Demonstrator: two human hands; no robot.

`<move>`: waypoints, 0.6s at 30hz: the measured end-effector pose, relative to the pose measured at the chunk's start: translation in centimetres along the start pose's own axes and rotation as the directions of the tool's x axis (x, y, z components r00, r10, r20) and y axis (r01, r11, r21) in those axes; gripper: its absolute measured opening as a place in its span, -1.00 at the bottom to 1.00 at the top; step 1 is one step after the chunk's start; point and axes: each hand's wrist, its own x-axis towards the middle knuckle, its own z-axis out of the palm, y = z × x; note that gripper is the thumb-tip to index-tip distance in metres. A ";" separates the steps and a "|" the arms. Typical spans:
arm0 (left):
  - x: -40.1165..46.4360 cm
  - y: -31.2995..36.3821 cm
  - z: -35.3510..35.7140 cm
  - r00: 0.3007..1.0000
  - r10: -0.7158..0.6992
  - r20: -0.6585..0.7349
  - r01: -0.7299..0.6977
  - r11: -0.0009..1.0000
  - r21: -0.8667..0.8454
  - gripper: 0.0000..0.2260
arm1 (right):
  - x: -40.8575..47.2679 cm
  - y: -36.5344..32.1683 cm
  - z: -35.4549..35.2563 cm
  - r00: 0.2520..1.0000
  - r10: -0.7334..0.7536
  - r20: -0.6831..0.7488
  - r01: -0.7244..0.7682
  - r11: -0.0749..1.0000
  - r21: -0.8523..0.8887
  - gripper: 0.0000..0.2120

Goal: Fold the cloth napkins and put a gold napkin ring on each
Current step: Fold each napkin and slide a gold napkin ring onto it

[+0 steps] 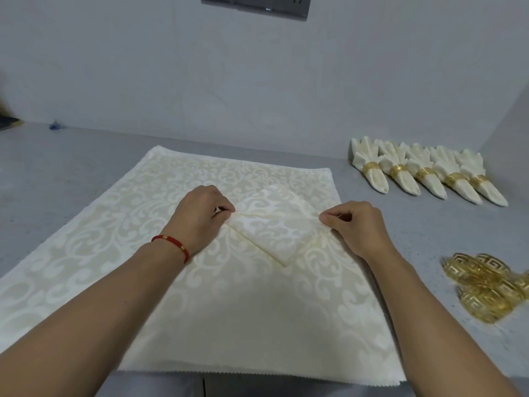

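Left hand (pixel 200 214) pinches the small folded cream damask cloth napkin (pixel 274 224) at its left corner. Right hand (pixel 356 226) pinches the right corner; both grips are clenched on it.

Looks like a back-of-house prep area, prob. restaurant, hotel or banquet service; can't tell which. Evidence: plain grey speckled table (pixel 86 167) set into a corner of bare grey walls (pixel 257 81), no décor, w/ a grey socket panel (pixel 257 5) mounted up top. Big cream damask cloth (pixel 114 239) spread flat as a work surface. Five finished napkins (pixel 429 173) in gold rings lined up in a tidy row at the far right by the wall, plus a loose pile of spare gold napkin rings (pixel 486 290) nearer on the right. Batch work, i.e. table-setting prep in quantity, not one home dinner.
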 end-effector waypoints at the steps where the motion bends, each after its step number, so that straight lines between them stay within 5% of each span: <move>1: 0.0 0.0 0.1 0.999 0.034 -0.013 -0.034 0.999 0.009 -0.84 | 0.1 0.1 0.1 1.000 -0.015 -0.011 0.015 1.000 -0.016 -0.90; 7: 0.2 0.6 0.5 0.945 0.321 0.070 -0.327 0.935 0.139 -0.73 | 0.3 -0.2 0.9 0.986 -0.155 -0.056 0.135 0.955 -0.265 -0.98; 13: 0.3 0.3 0.2 0.932 0.350 0.094 -0.359 0.925 0.121 -0.80 | 0.0 -0.1 1.4 0.929 -0.365 0.060 0.349 0.813 -0.467 -0.86; 18: -0.1 0.6 -0.1 0.955 0.286 0.077 -0.293 0.952 0.095 -0.87 | -0.9 -2.4 0.4 0.923 -0.309 0.230 0.384 0.703 -0.598 -0.82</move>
